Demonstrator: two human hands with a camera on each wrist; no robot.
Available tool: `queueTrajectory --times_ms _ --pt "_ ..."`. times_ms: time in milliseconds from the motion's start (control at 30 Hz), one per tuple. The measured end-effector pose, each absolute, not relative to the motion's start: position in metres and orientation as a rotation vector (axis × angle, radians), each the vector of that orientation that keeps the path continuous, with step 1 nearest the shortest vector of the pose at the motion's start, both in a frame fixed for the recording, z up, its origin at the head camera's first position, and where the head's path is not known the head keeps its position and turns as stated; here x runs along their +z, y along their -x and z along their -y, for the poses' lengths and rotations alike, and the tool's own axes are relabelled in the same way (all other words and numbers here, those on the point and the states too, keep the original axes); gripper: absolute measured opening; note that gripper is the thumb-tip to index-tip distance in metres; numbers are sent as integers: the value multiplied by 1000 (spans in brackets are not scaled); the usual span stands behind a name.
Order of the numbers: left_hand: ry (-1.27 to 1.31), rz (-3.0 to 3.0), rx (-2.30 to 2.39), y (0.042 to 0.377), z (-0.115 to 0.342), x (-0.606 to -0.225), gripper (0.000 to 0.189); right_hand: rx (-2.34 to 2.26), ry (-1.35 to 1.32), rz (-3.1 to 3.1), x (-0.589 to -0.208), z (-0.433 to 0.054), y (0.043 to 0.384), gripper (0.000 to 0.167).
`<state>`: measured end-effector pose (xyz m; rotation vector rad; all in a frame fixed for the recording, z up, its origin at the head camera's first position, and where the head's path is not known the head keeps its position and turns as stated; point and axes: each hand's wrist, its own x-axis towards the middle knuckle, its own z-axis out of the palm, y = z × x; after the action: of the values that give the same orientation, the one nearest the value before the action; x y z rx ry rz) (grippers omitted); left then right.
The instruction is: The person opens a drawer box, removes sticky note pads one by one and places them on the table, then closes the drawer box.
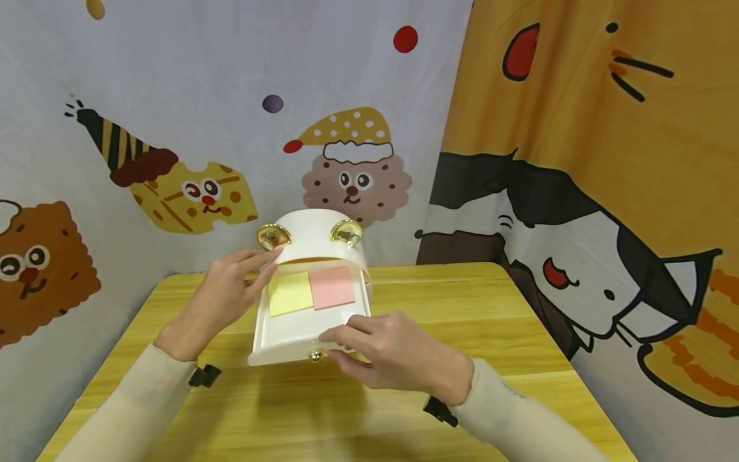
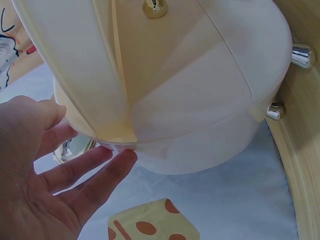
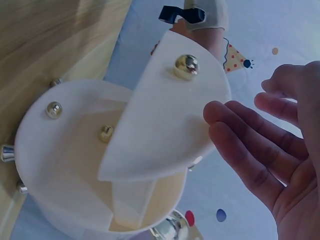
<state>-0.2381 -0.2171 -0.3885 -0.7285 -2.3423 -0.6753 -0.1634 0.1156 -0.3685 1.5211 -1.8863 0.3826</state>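
Note:
A white rounded desktop box (image 1: 312, 232) stands on the table with its upper drawer (image 1: 288, 332) pulled out toward me. In the drawer lie a yellow sticky note pad (image 1: 290, 294) and a pink sticky note pad (image 1: 332, 288), side by side. My left hand (image 1: 231, 289) touches the box's left side, below a gold ear-like ornament, fingers extended. Beside the drawer front's right part is my right hand (image 1: 387, 350); its fingers are loosely bent, near a gold knob (image 1: 315, 355). In the right wrist view those fingertips (image 3: 220, 125) are at the drawer front's rim, gripping nothing.
The wooden table (image 1: 462, 321) extends on both sides of the box. Behind it hangs a curtain (image 1: 231, 64) printed with cartoon figures. Small metallic feet (image 2: 302, 56) support the box, and a lower section with gold knobs (image 3: 54, 109) sits under the drawer.

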Motion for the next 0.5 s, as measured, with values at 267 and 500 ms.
queueTrajectory --times_ms 267,500 --pt "713 2349 -684 238 217 -390 37 454 -1541 1932 -356 -119 171 25" --pt "716 2343 -690 238 217 -390 39 470 -1525 1945 -346 -121 178 26"
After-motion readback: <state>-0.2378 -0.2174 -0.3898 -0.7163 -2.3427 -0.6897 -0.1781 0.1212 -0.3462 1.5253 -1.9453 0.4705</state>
